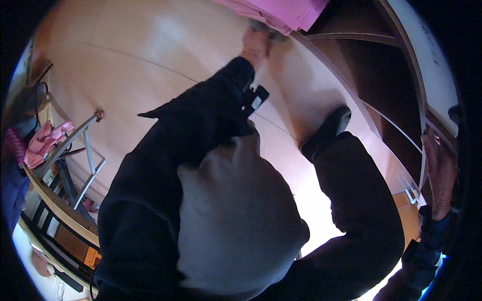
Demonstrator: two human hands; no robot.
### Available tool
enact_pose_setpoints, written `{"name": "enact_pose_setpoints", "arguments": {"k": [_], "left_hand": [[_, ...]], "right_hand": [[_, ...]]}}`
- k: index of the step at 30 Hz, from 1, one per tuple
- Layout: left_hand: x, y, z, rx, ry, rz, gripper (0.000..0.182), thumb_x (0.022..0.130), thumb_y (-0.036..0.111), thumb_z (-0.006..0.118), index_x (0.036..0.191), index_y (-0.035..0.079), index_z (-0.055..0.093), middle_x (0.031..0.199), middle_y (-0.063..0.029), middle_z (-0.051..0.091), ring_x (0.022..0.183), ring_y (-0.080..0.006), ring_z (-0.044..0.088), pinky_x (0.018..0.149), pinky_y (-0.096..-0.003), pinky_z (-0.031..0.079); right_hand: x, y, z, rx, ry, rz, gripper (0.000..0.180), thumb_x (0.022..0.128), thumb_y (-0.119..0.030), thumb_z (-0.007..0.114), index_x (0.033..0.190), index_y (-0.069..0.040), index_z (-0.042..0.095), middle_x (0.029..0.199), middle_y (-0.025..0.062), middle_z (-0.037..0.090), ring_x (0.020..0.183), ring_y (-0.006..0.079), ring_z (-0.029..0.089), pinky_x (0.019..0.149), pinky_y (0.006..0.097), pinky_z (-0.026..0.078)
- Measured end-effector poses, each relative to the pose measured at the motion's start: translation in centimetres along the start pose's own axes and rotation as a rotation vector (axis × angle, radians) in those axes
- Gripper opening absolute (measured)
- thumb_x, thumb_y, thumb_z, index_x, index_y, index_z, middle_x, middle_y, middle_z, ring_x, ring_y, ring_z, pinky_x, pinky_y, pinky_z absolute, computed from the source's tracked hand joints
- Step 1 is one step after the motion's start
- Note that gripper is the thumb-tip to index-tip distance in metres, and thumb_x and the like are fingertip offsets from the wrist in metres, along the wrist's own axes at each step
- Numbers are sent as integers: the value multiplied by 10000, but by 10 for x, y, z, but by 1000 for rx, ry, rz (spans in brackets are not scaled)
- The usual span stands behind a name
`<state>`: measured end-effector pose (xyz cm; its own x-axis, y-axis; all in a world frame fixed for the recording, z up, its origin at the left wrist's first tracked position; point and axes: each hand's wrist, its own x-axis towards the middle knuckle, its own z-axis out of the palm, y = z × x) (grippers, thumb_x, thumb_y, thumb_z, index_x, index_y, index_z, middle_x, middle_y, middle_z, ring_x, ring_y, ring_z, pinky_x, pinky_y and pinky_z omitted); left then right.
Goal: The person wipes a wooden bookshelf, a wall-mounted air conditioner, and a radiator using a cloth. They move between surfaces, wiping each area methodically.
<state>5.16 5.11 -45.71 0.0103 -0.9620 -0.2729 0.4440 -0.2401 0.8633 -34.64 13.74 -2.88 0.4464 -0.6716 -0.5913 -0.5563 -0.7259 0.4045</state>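
Observation:
My left hand [257,45], blurred, reaches down to the smooth pale floor [150,67] at the top centre. Its fingers press on a grey-green cloth [278,35], which is only partly visible beside the low edge of a brown cabinet. Pink cloth or sheets [286,13] hang just above it. At the far right, my right hand [441,177] rests with extended fingers against the cabinet's upper edge; its palm side is hard to see. A black device [257,101] with a white label sits near my left wrist.
The open brown cabinet [388,71] has compartments along the right. My dark shoe [335,118] stands on the floor beside it. At left are a metal folding frame [88,146], a pink cloth [47,143] and a curved wooden edge [60,207]. A white handle [412,195] shows at lower right.

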Motion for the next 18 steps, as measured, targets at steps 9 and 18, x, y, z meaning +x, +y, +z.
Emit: {"name": "enact_pose_setpoints", "arguments": {"k": [9, 18], "left_hand": [[-32, 0, 36, -309, -57, -563, 216, 896, 71, 582, 1109, 102, 564, 930, -38, 625, 772, -178, 594, 619, -316, 505], [47, 76, -74, -257, 112, -95, 235, 942, 219, 556, 1141, 101, 597, 1045, -27, 627, 940, -180, 597, 746, -289, 519]], "right_hand": [[27, -29, -29, 534, -17, 495, 293, 965, -260, 582, 1134, -45, 684, 1086, 207, 687, 980, 275, 691, 873, 362, 549], [35, -41, -41, 596, 41, 615, 300, 932, -282, 641, 1078, -24, 693, 1032, 179, 703, 924, 294, 695, 827, 386, 548]]}}
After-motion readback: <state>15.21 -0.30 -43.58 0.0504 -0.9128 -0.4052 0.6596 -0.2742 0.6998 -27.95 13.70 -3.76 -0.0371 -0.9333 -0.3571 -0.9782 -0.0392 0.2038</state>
